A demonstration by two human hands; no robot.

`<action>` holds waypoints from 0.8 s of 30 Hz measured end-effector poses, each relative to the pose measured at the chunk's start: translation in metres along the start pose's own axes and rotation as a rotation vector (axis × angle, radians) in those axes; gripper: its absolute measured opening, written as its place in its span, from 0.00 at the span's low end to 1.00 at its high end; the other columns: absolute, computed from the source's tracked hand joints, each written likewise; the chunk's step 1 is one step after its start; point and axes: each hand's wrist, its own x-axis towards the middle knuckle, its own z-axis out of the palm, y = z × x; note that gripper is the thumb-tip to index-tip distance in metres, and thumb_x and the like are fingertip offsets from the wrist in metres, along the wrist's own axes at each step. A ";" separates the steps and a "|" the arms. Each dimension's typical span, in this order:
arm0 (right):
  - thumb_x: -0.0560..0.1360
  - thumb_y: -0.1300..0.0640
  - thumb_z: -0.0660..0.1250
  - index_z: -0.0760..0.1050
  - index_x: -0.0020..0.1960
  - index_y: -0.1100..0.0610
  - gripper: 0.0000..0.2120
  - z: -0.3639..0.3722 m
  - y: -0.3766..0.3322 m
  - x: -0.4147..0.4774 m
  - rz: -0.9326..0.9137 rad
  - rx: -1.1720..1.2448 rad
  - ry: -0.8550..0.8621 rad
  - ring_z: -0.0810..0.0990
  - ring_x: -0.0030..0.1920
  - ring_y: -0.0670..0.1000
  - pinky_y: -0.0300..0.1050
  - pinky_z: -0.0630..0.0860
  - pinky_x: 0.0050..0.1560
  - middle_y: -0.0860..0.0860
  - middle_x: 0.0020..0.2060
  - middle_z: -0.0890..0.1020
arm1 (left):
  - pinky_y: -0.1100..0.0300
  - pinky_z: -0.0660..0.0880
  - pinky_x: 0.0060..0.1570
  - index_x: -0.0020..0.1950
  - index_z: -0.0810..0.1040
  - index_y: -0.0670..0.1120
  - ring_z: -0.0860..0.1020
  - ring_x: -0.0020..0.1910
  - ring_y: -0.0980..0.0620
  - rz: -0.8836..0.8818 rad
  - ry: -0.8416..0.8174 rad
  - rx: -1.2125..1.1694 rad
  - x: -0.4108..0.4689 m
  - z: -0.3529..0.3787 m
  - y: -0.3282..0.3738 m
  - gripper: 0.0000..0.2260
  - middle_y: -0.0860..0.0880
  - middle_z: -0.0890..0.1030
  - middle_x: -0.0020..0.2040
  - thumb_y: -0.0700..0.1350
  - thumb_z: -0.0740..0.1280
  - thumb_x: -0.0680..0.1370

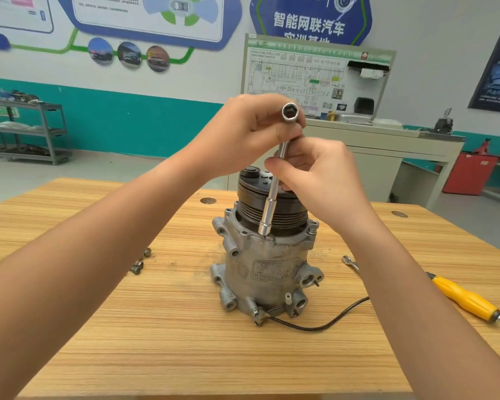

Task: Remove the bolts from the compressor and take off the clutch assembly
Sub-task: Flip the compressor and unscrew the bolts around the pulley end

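I read: grey cast-metal compressor (260, 272) upright mid wooden table (156, 327) | silver socket wrench (267, 215) tip on its front flange | left hand (251, 134) grips wrench top | right hand (318, 177) pinches shaft

Forearms outstretched, left hand (251, 131) above right hand (321, 174), both gripping the socket wrench (272, 194).

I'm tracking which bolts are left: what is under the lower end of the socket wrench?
The lower end of the socket wrench sits on the top flange of the compressor, beside the pulley. Any bolt head beneath is hidden by the socket.
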 end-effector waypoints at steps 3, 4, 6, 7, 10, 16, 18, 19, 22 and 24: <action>0.70 0.60 0.70 0.78 0.38 0.63 0.06 -0.003 -0.002 0.000 -0.015 -0.035 -0.008 0.80 0.35 0.51 0.54 0.77 0.45 0.49 0.29 0.80 | 0.62 0.75 0.47 0.50 0.78 0.43 0.77 0.40 0.60 -0.018 0.069 -0.008 -0.003 0.006 -0.001 0.06 0.50 0.79 0.40 0.39 0.64 0.76; 0.71 0.60 0.70 0.78 0.37 0.62 0.06 -0.004 -0.003 0.000 -0.010 -0.045 -0.018 0.80 0.35 0.51 0.54 0.77 0.45 0.49 0.29 0.80 | 0.59 0.76 0.48 0.50 0.79 0.41 0.78 0.40 0.57 -0.023 0.089 0.001 -0.004 0.008 -0.001 0.06 0.48 0.80 0.41 0.39 0.64 0.76; 0.71 0.60 0.70 0.76 0.34 0.59 0.08 -0.005 -0.003 0.002 0.006 -0.059 -0.036 0.80 0.34 0.50 0.53 0.77 0.44 0.46 0.27 0.79 | 0.55 0.76 0.49 0.49 0.80 0.40 0.79 0.41 0.53 -0.031 0.115 0.024 -0.004 0.009 -0.001 0.06 0.45 0.81 0.42 0.40 0.65 0.76; 0.71 0.60 0.70 0.74 0.32 0.57 0.10 -0.005 -0.003 0.002 0.012 -0.059 -0.041 0.80 0.34 0.50 0.53 0.77 0.44 0.46 0.27 0.78 | 0.55 0.76 0.48 0.48 0.80 0.39 0.80 0.42 0.53 -0.035 0.123 0.040 -0.005 0.009 0.000 0.07 0.44 0.82 0.42 0.40 0.65 0.76; 0.71 0.60 0.69 0.75 0.34 0.62 0.09 -0.004 -0.003 0.001 0.002 -0.039 -0.059 0.80 0.36 0.55 0.58 0.77 0.45 0.51 0.28 0.79 | 0.54 0.76 0.47 0.47 0.80 0.38 0.80 0.41 0.52 -0.041 0.141 0.094 -0.006 0.008 0.001 0.09 0.44 0.82 0.41 0.42 0.65 0.75; 0.73 0.59 0.67 0.76 0.37 0.64 0.09 -0.003 -0.004 0.003 -0.004 -0.068 -0.116 0.79 0.40 0.57 0.56 0.76 0.47 0.56 0.33 0.81 | 0.48 0.74 0.48 0.48 0.79 0.35 0.80 0.44 0.41 -0.073 0.132 0.187 -0.006 0.006 0.005 0.08 0.38 0.82 0.42 0.40 0.65 0.77; 0.73 0.59 0.67 0.78 0.40 0.64 0.08 -0.004 -0.003 0.005 0.002 -0.070 -0.136 0.79 0.41 0.57 0.54 0.76 0.47 0.58 0.36 0.82 | 0.50 0.74 0.52 0.53 0.79 0.37 0.80 0.48 0.44 -0.090 0.038 0.204 -0.003 0.000 0.009 0.08 0.41 0.82 0.47 0.40 0.65 0.78; 0.73 0.58 0.67 0.78 0.41 0.64 0.08 -0.005 -0.003 0.005 0.001 -0.082 -0.140 0.79 0.42 0.56 0.53 0.76 0.47 0.57 0.36 0.82 | 0.57 0.74 0.55 0.59 0.77 0.40 0.79 0.51 0.49 -0.107 -0.034 0.182 -0.002 -0.004 0.012 0.10 0.46 0.82 0.52 0.40 0.64 0.79; 0.74 0.58 0.66 0.79 0.41 0.59 0.06 -0.010 -0.001 0.002 0.010 -0.083 -0.152 0.81 0.41 0.46 0.44 0.76 0.46 0.49 0.35 0.83 | 0.75 0.69 0.54 0.71 0.67 0.46 0.74 0.55 0.67 -0.130 -0.220 0.053 0.000 -0.014 0.019 0.17 0.59 0.74 0.59 0.41 0.60 0.81; 0.75 0.60 0.66 0.79 0.41 0.55 0.05 -0.014 -0.001 -0.003 0.022 0.039 -0.220 0.80 0.39 0.37 0.31 0.74 0.40 0.45 0.35 0.83 | 0.71 0.73 0.50 0.68 0.69 0.47 0.76 0.52 0.67 -0.099 -0.230 0.046 0.000 -0.015 0.023 0.16 0.59 0.76 0.53 0.38 0.59 0.81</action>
